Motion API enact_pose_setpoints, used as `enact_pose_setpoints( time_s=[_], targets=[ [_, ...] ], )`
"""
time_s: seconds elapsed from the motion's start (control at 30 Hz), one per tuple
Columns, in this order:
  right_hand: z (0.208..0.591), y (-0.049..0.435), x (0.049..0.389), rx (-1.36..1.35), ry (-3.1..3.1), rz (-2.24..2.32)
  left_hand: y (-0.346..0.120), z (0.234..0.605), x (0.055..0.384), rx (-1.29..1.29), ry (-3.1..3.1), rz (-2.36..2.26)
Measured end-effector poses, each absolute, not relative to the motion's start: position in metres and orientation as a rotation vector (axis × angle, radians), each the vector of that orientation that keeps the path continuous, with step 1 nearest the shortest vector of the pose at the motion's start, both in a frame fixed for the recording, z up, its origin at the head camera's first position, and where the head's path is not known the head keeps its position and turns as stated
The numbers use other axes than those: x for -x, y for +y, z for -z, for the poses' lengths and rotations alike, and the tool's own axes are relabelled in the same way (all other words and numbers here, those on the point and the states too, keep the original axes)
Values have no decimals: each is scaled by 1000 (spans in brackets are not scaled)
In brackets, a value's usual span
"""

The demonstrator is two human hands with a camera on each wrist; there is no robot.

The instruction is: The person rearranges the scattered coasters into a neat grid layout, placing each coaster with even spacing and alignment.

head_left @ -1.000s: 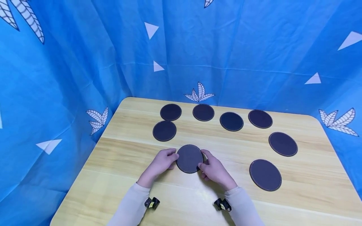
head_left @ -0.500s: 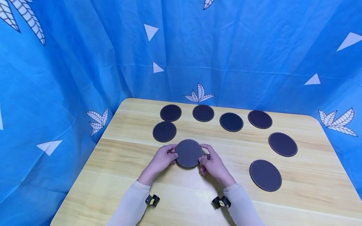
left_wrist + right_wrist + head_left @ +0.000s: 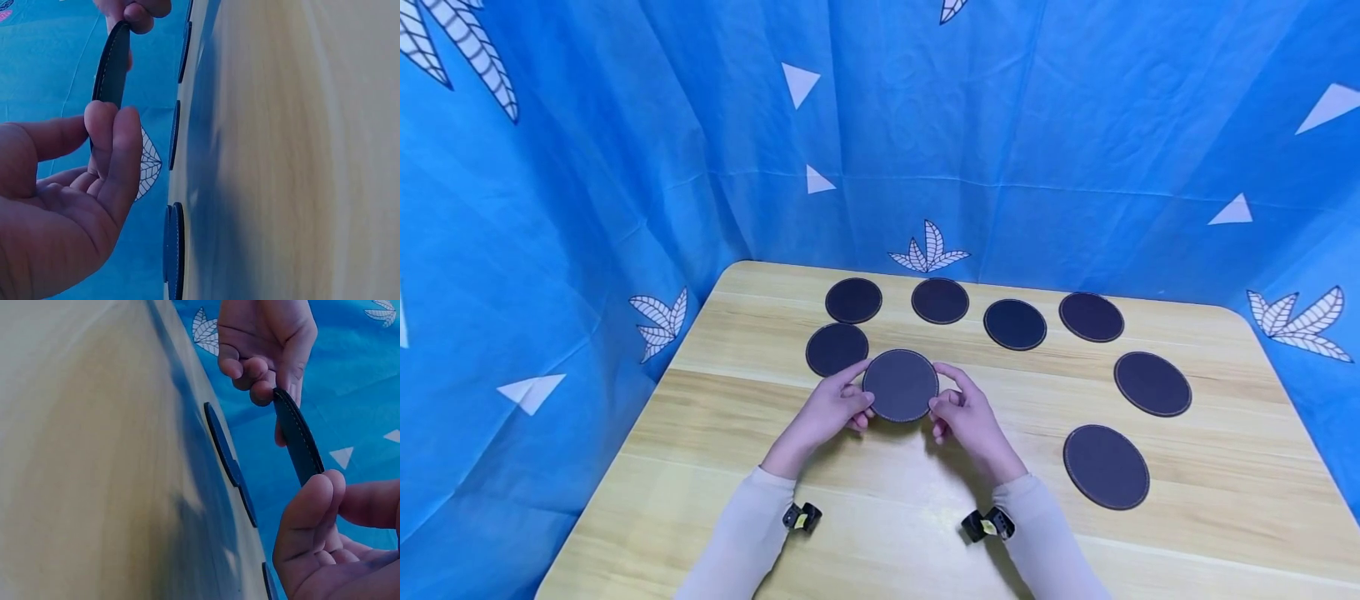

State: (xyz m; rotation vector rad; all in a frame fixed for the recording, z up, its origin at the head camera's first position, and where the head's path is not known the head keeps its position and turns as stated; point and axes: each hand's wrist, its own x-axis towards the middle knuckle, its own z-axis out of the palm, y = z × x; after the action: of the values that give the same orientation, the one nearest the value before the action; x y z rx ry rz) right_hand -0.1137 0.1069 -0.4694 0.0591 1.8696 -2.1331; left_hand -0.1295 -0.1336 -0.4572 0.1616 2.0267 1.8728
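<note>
A round dark coaster (image 3: 901,385) with a stitched rim is held up between both hands, off the table. At its left edge my left hand (image 3: 832,407) pinches it between thumb and fingers. My right hand (image 3: 967,415) pinches the opposite edge the same way. Seen edge-on in the left wrist view, the coaster (image 3: 114,65) looks thin and stands clear of the wooden surface. The right wrist view also shows the coaster (image 3: 299,439) spanning the gap between the two hands.
Several similar coasters lie flat on the wooden table (image 3: 700,467): one coaster (image 3: 837,348) just beyond the left hand, others along the back, and a coaster (image 3: 1106,467) at the right. A blue patterned cloth (image 3: 880,125) hangs behind the table's far edge.
Both hands have lifted the coaster from the table and moved it slightly away from the body. The other coasters have stayed where they were.
</note>
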Motion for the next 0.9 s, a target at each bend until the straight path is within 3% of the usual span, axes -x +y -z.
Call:
enact_pose_setpoints(
  time_s=[0.9],
  targets=[
    [467, 108, 142, 97, 1967, 1922, -132, 458, 153, -249, 2091, -1666]
  ],
)
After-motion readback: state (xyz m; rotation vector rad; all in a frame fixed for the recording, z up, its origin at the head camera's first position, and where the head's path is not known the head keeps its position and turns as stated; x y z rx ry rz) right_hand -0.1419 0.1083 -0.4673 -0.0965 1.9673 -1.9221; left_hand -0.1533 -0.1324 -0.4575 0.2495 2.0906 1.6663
